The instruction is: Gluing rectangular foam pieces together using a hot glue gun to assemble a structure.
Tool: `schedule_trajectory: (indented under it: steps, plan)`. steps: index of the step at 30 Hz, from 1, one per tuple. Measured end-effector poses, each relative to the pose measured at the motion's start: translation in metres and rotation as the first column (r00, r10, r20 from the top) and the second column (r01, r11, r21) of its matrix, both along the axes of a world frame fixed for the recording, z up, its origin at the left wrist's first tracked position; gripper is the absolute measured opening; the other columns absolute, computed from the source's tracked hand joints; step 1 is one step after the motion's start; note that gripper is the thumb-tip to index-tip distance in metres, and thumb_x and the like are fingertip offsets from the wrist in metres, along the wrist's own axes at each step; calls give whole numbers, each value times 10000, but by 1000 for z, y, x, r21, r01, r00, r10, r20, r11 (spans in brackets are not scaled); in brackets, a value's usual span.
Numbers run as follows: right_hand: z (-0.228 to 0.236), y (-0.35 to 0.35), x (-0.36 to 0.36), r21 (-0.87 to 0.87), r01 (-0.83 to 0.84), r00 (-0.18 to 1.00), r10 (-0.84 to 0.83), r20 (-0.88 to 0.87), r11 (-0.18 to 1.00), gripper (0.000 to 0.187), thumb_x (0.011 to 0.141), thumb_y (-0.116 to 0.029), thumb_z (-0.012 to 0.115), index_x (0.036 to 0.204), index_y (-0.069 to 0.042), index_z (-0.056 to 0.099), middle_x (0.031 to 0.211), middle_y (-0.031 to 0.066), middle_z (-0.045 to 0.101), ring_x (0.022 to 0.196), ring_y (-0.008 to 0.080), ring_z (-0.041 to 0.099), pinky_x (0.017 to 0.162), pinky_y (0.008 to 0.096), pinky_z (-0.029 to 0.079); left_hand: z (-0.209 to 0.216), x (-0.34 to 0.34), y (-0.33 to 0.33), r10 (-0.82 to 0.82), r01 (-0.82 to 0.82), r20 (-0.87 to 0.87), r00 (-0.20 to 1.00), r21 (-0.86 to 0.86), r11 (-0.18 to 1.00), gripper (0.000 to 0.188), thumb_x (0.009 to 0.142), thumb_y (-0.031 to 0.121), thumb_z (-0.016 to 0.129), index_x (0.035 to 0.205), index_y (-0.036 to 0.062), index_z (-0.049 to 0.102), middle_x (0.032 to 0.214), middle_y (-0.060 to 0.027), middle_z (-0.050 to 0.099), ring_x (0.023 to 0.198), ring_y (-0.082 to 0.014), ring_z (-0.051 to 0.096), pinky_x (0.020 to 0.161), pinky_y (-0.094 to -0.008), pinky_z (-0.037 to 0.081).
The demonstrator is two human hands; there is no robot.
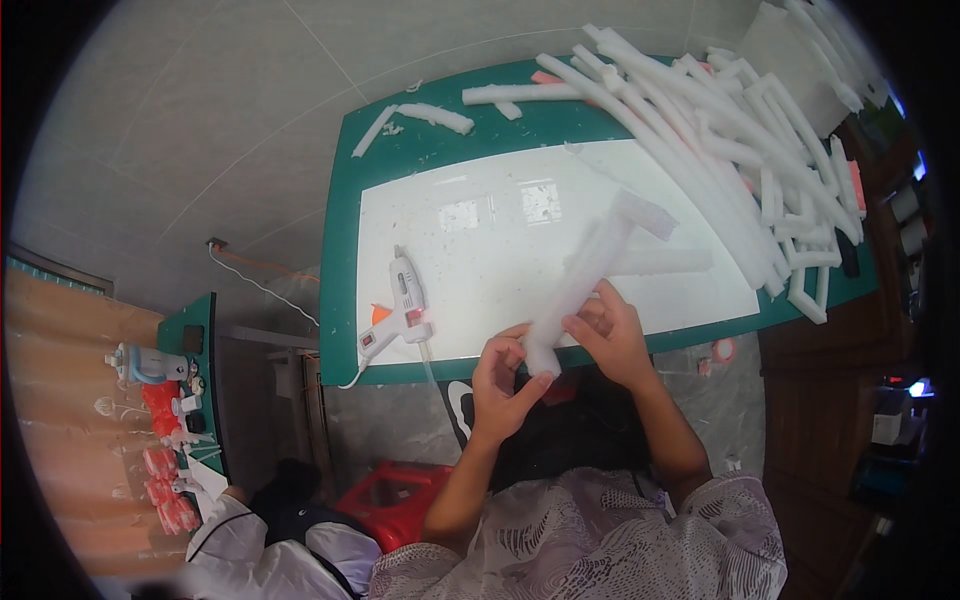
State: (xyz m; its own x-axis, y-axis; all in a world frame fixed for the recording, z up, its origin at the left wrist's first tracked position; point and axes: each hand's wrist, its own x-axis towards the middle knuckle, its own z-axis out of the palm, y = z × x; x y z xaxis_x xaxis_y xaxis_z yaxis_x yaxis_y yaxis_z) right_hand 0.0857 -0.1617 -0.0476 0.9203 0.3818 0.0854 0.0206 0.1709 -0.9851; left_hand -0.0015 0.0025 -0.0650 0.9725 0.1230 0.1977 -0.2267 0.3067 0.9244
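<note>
Both hands hold a white foam strip over the near edge of a white board. Its far end carries a short piece set at an angle, and its near end bends to the right. My left hand is closed around the near bend, thumb on one side and fingers on the other. Higher up the strip, my right hand grips it between thumb and fingers. A second foam strip lies on the board behind it. To the left rests a white hot glue gun with a clear glue stick sticking out.
A large pile of white foam strips and angled frames covers the right of the green table. Foam scraps lie along its far left. Another person sits at the lower left beside a red stool.
</note>
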Motion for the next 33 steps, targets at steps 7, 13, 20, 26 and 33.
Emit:
schedule_trajectory:
  steps: [7, 13, 20, 26, 33]
  plan:
    - [-1, 0, 0, -20, 8, 1000, -8, 26, 1000, 356, 923, -102, 654, 1214, 45, 509, 953, 159, 730, 936, 177, 689, 822, 310, 532, -1, -1, 0, 0, -1, -29, 1000, -32, 999, 351, 816, -64, 702, 1064, 28, 471, 1347, -206, 494, 1245, -256, 509, 1043, -372, 401]
    - [0, 0, 0, -27, 1, 1000, -1, 15, 1000, 367, 923, -103, 654, 1222, 49, 505, 955, 162, 728, 934, 176, 687, 828, 311, 531, -1, -1, -1, 5, -6, -25, 1000, -37, 999, 348, 817, -65, 700, 1064, 25, 472, 1344, -199, 496, 1239, -253, 512, 1037, -369, 405]
    - [-3, 1, 0, 6, -1, 1000, 1, 1, 1000, 380, 924, -100, 654, 1232, 56, 495, 980, 163, 725, 959, 183, 682, 843, 313, 527, -1, -1, -1, 2, -3, -27, 1000, -35, 999, 343, 818, -64, 698, 1062, 26, 475, 1347, -196, 492, 1243, -251, 511, 1034, -367, 409]
    - [-4, 1, 0, -11, 6, 1000, -6, 10, 1000, 374, 920, -99, 657, 1225, 52, 502, 962, 164, 728, 937, 179, 687, 830, 317, 533, -1, -1, 0, 12, -13, -41, 999, -25, 1000, 336, 817, -62, 696, 1055, 28, 475, 1347, -196, 493, 1242, -249, 512, 1037, -367, 406]
    - [-3, 1, 0, -15, 13, 1000, -12, 22, 1000, 375, 918, -99, 658, 1221, 56, 502, 960, 167, 729, 938, 177, 687, 828, 316, 534, 1, 0, -1, 4, -5, -31, 1000, -29, 1000, 333, 816, -62, 698, 1047, 28, 475, 1337, -191, 499, 1234, -245, 514, 1036, -364, 404]
